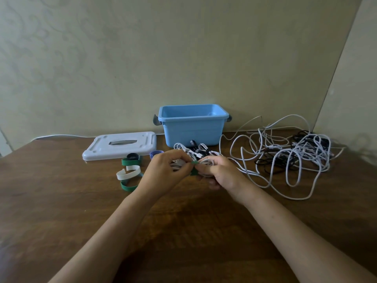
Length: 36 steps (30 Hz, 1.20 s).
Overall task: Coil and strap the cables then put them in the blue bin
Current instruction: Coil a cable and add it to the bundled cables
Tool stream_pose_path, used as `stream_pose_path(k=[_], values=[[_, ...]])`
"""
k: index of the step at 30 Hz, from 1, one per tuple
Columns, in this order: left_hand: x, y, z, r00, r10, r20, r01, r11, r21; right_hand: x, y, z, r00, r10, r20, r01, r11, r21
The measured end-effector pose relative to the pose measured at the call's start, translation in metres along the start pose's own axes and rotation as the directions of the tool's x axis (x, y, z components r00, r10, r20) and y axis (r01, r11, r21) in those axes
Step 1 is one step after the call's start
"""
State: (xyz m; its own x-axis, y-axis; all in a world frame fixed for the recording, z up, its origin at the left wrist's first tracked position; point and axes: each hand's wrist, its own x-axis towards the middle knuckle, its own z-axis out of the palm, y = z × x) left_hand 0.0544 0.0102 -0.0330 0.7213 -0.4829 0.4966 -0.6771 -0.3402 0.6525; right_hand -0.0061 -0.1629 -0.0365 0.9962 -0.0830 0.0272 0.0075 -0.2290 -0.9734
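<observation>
My left hand and my right hand meet over the table's middle, both closed on a small coiled white cable. A green strap wraps the coil between my fingertips; my left fingers pinch its end. The blue bin stands open behind my hands against the wall. Strapped white and black coils lie just in front of the bin. A tangle of loose white and black cables spreads to the right.
The bin's grey lid lies flat to the left. Loose green, white, black and purple straps sit in front of the lid. The brown wooden table ends at a beige wall behind.
</observation>
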Motion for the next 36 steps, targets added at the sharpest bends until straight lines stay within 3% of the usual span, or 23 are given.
stream_pose_path(k=[5, 8, 14, 20, 23, 28, 36], values=[[-0.001, 0.002, 0.0, 0.998, -0.053, 0.028, 0.054, 0.998, -0.034, 0.003, 0.006, 0.003, 0.997, 0.056, 0.051, -0.063, 0.985, 0.16], [0.001, 0.0, -0.004, 0.991, -0.133, 0.005, 0.133, 0.982, -0.131, 0.001, 0.007, 0.003, 0.998, -0.004, 0.065, -0.007, 0.986, 0.168], [0.001, 0.002, -0.01, 0.977, -0.214, 0.009, 0.208, 0.936, -0.283, 0.001, 0.009, 0.009, 0.956, -0.291, -0.041, 0.277, 0.939, -0.206], [0.004, 0.004, -0.009, 0.978, -0.208, -0.022, 0.197, 0.951, -0.238, 0.001, 0.01, 0.01, 0.917, -0.387, -0.101, 0.346, 0.894, -0.283], [0.003, 0.003, -0.007, 0.985, -0.169, -0.031, 0.16, 0.968, -0.194, 0.003, 0.011, 0.007, 0.893, -0.43, -0.135, 0.38, 0.879, -0.289], [0.002, 0.001, -0.004, 0.993, 0.004, -0.119, 0.003, 0.998, 0.056, 0.004, 0.013, 0.004, 0.894, -0.423, -0.147, 0.375, 0.887, -0.269], [0.002, -0.009, 0.001, 0.981, 0.166, -0.101, -0.147, 0.974, 0.173, 0.004, 0.01, 0.005, 0.961, -0.237, -0.145, 0.229, 0.971, -0.072]])
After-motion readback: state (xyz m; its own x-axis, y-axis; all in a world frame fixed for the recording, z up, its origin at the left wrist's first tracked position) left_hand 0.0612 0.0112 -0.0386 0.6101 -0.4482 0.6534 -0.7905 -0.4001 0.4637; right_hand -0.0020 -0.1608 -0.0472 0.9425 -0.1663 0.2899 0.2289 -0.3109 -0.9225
